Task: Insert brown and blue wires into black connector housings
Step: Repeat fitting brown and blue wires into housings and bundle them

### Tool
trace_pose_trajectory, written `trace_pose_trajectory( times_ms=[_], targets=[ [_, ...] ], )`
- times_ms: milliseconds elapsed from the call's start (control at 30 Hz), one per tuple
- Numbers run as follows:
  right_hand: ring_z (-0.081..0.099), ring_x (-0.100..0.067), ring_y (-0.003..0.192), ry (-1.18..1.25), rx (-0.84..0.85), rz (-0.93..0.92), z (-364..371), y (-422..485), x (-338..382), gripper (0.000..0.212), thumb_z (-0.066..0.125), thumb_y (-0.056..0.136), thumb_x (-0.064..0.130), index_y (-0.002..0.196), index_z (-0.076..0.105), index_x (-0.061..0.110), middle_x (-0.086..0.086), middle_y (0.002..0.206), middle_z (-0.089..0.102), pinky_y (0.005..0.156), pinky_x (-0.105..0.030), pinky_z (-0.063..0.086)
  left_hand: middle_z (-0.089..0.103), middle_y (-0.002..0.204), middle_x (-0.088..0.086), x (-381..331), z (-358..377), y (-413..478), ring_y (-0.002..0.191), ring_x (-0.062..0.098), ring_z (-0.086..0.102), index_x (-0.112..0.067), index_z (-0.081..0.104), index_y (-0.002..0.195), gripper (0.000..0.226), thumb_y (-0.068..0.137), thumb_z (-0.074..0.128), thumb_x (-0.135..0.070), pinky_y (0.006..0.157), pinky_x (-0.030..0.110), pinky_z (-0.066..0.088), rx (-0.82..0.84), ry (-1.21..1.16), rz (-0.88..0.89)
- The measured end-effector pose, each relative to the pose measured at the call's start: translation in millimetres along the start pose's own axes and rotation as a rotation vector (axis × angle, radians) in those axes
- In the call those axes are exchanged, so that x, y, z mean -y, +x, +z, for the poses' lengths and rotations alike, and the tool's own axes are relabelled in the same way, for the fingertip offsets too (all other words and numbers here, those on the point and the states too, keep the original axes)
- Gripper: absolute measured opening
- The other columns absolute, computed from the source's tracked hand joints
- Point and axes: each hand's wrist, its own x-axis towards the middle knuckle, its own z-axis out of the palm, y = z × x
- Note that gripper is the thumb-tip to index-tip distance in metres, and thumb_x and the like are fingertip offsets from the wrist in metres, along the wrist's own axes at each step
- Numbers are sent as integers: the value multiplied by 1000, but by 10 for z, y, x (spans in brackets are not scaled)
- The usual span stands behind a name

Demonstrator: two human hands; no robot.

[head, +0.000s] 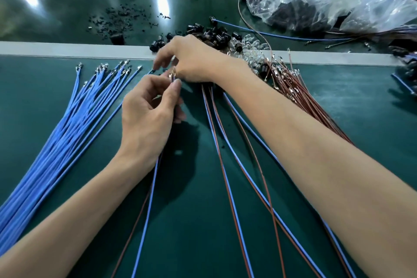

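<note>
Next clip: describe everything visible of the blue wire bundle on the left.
The blue wire bundle is many thin wires in blue, plastic-looking insulation, each tipped with a small metal terminal at the far end. It lies flat on the green mat, fanned out near the terminals, gathered toward the lower left edge. The left hand, pinching a separate wire, is beside it; contact cannot be told.

Centre frame, the left hand (149, 115) pinches a blue wire (146, 216) and brown wire (131, 232); the right hand (191, 61) hovers above, beside black housings (214, 32).
</note>
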Motion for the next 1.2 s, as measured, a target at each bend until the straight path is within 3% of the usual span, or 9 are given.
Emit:
trace_pose_trajectory(
  times_ms=[200,300,500,633,767,900,1033,1100,1200],
  targets=[
    [53,-6,80,48,-19,24,34,-91,-63,22,62,85,13,104,71,12,-5,94,68,60,-3,34,59,68,-4,-13,-19,1,45,3,51,-21,55,84,15,95,56,-12,47,12,39,4,-32,17],
    [52,6,61,64,46,19,27,-156,-51,26,62,83,16,108,69,13,7,75,60,56,-3,36,59,67,-6,-25,-23,3,44,5,47,-19,55,84,15,97,53,-14,46,12,37,-3,-67,12],
    [52,-10,81,3,59,-23,69,-149,-27,31,59,87,9,118,64,12,-6,100,65,68,-15,43,57,61,-11,-21,-29,9,43,6,44,-17,55,83,15,98,51,-15,45,14,36,3,-91,24],
    [54,-15,88,-29,-125,-25,49,-212,-5,34,52,87,2,119,60,10,-8,103,61,82,-21,43,55,52,-9,-19,-34,7,38,5,39,-17,54,83,14,97,53,-14,39,14,32,22,-90,12],
    [56,-13,78,174,-389,-9,4,-551,-36,24,56,86,1,102,71,12,-7,93,57,74,-13,44,51,45,-10,2,-28,-7,37,3,38,-21,55,81,15,95,57,-17,39,14,29,54,-49,3],
    [66,-18,79,515,-275,70,30,-988,-126,22,61,86,-3,101,72,9,-4,88,65,78,-28,54,45,44,-11,20,-20,-16,40,6,33,-23,56,76,18,92,62,-16,41,16,24,88,-56,-6],
    [61,-5,67,915,-232,68,111,-1231,-224,21,60,88,-3,102,67,10,1,76,65,67,-15,49,45,53,0,41,-27,-27,51,17,32,-21,61,75,14,88,67,-18,49,34,21,157,31,30],
    [60,-4,64,957,-284,65,170,-1259,-243,13,63,86,1,94,69,11,4,73,66,65,-15,49,45,56,6,36,-20,-38,49,11,32,-18,62,74,14,87,68,-16,45,25,21,205,93,68],
    [58,-5,64,978,-316,67,235,-1246,-229,13,66,84,2,90,68,14,8,70,65,66,-16,49,43,51,-5,32,-19,-37,46,3,31,-17,63,73,14,85,70,-15,44,13,24,265,162,86]
  ],
)
